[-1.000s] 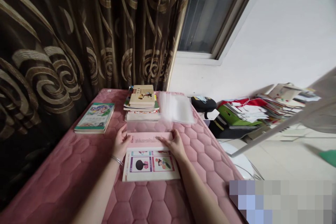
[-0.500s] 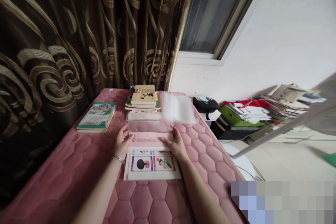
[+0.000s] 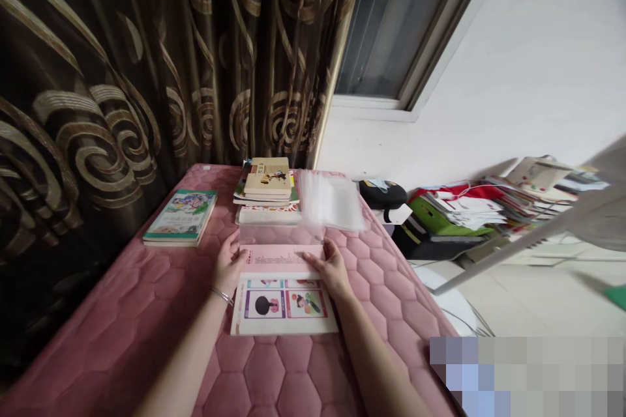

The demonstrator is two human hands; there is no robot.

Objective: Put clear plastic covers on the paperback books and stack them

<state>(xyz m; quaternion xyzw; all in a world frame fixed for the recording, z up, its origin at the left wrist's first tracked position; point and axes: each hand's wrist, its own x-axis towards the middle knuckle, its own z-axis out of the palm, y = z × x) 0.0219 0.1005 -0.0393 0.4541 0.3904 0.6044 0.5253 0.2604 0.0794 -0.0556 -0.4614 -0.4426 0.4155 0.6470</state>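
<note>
An open book [image 3: 283, 322] lies on the pink quilted mattress [image 3: 274, 371], its lower page showing coloured picture boxes. Its pink, printed cover leaf [image 3: 278, 258] is at the far side. Beyond that leaf's far edge reaches a clear plastic book cover [image 3: 271, 235]. My left hand [image 3: 229, 266], with a bracelet at the wrist, is closed at the leaf's left edge, thumb on top. At the right edge my right hand [image 3: 332, 272] pinches the leaf, its thumb lying over the pink surface. How far the plastic goes around the leaf cannot be made out.
Behind the open book stands a stack of books [image 3: 267, 186], with clear plastic covers [image 3: 337, 202] piled to its right. A green-edged book [image 3: 180, 216] lies at left. Beyond the mattress's right edge are a fan [image 3: 513, 238], bags and heaped papers [image 3: 462, 208].
My right hand has shifted very slightly along the leaf's edge. The book and everything around it look the same.
</note>
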